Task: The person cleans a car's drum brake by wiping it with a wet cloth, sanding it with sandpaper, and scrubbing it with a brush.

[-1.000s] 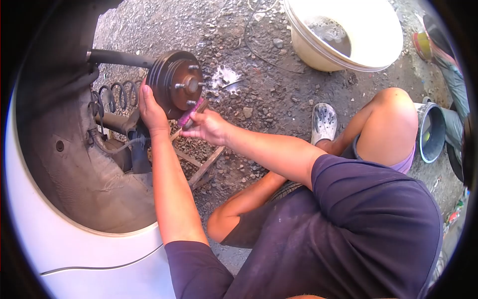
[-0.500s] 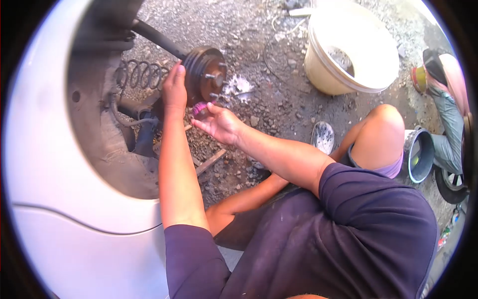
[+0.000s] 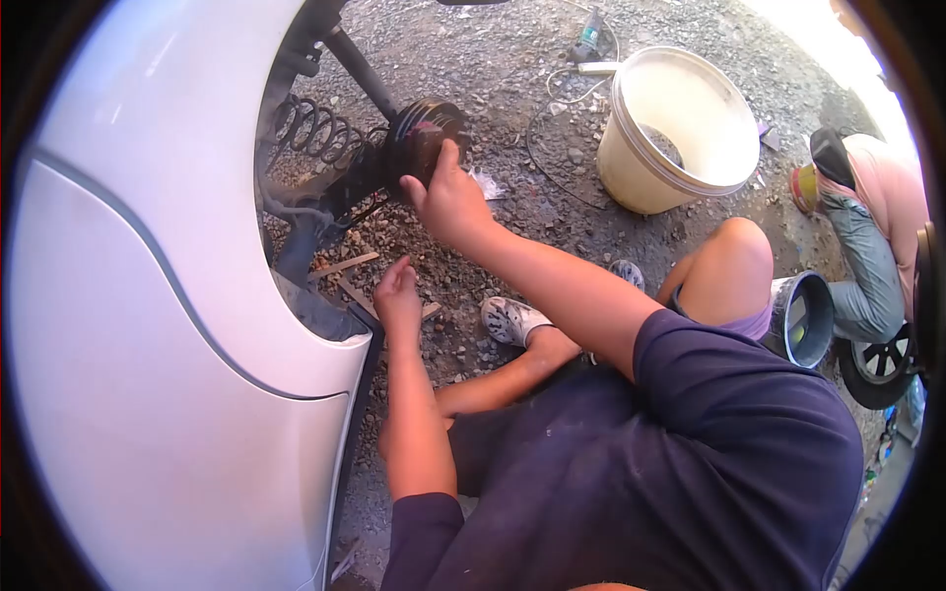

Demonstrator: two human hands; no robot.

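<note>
A rusty brake drum (image 3: 399, 153) sits at the end of a dark axle tube (image 3: 361, 71) in the car's wheel opening. My right hand (image 3: 458, 209) is up against the drum's outer face, thumb and forefinger spread, the other fingers hidden behind the hand. A small pink thing (image 3: 426, 128) shows faintly by those fingertips, its kind too unclear to tell. Below the drum, over the gravel, my left hand (image 3: 397, 300) is loosely bent and apart from it, with nothing visible in it. Left of the drum stands a coil spring (image 3: 317, 126).
The silver car body (image 3: 158, 325) fills the left side. A white bucket (image 3: 616, 148) stands on the gravel, with a plastic bottle (image 3: 589, 34) behind it. Right of my knee is a dark pail (image 3: 810, 325). Another person (image 3: 862, 227) crouches near a wheel (image 3: 877, 364). Wood strips (image 3: 345, 264) lie under the axle.
My left hand has let go of the drum and dropped below it. My right hand, with the pink thing, has risen to the drum's face. The view has shifted.
</note>
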